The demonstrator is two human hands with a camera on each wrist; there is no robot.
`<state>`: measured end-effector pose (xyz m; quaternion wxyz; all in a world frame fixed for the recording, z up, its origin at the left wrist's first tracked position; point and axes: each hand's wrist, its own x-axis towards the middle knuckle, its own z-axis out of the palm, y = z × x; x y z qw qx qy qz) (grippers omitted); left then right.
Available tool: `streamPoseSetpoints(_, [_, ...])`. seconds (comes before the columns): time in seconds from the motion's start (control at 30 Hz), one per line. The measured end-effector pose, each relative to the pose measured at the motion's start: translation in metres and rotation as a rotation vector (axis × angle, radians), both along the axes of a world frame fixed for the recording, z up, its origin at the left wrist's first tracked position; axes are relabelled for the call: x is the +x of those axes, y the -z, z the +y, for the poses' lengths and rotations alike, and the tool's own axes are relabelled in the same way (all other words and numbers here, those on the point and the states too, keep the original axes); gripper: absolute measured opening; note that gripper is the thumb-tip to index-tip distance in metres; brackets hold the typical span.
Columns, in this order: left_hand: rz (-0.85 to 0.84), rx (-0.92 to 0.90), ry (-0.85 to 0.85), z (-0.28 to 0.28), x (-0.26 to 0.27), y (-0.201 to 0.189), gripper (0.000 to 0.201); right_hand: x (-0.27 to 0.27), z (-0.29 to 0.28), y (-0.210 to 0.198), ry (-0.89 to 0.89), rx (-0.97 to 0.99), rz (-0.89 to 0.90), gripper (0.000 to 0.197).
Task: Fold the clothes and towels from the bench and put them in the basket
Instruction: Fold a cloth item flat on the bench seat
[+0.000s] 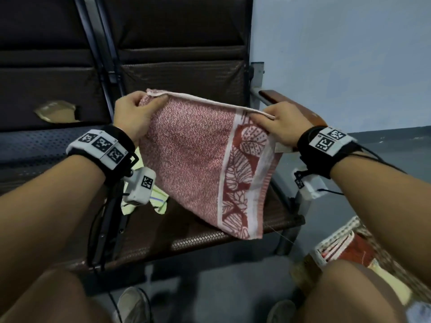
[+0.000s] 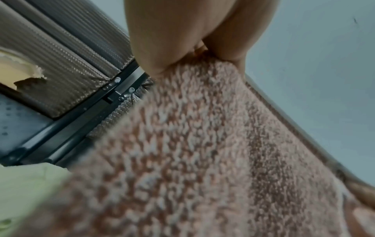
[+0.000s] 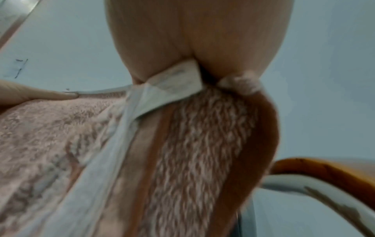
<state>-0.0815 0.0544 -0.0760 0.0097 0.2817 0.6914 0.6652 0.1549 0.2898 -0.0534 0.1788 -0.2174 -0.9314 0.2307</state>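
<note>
A red-and-white leaf-bordered terry towel (image 1: 205,159) hangs between both hands, left hand (image 1: 134,114) and right hand (image 1: 285,123) pinching its top edge above the brown woven bench (image 1: 186,236); a yellow-green cloth (image 1: 158,201) lies beneath.

- Yellow-green cloth (image 1: 158,201) on the counter (image 1: 198,234): mostly hidden behind the left wrist camera and the towel (image 1: 198,159).
- Basket (image 1: 363,250): cut off by the right forearm and thigh; contents unclear.
- Left wrist view: towel (image 2: 202,152) blurred, fingertips buried in the fabric.
- Right wrist view: towel (image 3: 182,152) smeared; label text unreadable.
</note>
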Motion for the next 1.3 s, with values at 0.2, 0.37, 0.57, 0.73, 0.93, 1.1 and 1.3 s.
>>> streamPoseSetpoints(0.2, [0.156, -0.078, -0.092, 0.007, 0.003, -0.029, 0.044, -0.002, -0.002, -0.031, -0.054, -0.157, -0.086, 0.023])
streamPoseSetpoints(0.37, [0.157, -0.118, -0.188, 0.020, 0.004, -0.039, 0.044, -0.015, -0.012, -0.036, 0.094, -0.246, -0.032, 0.028])
streamPoseSetpoints(0.57, [-0.149, -0.009, -0.078, 0.038, 0.042, -0.039, 0.060, -0.032, -0.028, -0.033, 0.177, -0.502, 0.066, 0.040])
streamPoseSetpoints(0.73, [-0.114, 0.006, 0.213, 0.045, 0.100, -0.020, 0.048, -0.043, -0.047, -0.023, 0.101, -0.932, 0.212, 0.031])
streamPoseSetpoints(0.93, [0.051, -0.159, 0.421, 0.037, 0.132, -0.011, 0.012, -0.037, -0.065, -0.015, 0.047, -0.991, 0.140, 0.033])
streamPoseSetpoints(1.1, [-0.097, -0.084, 0.185, 0.035, 0.111, -0.017, 0.020, -0.026, -0.068, -0.012, -0.068, -0.862, 0.098, 0.045])
streamPoseSetpoints(1.3, [-0.373, -0.297, 0.555, 0.031, 0.078, -0.029, 0.066, -0.025, -0.070, -0.025, -0.129, -0.624, -0.031, 0.049])
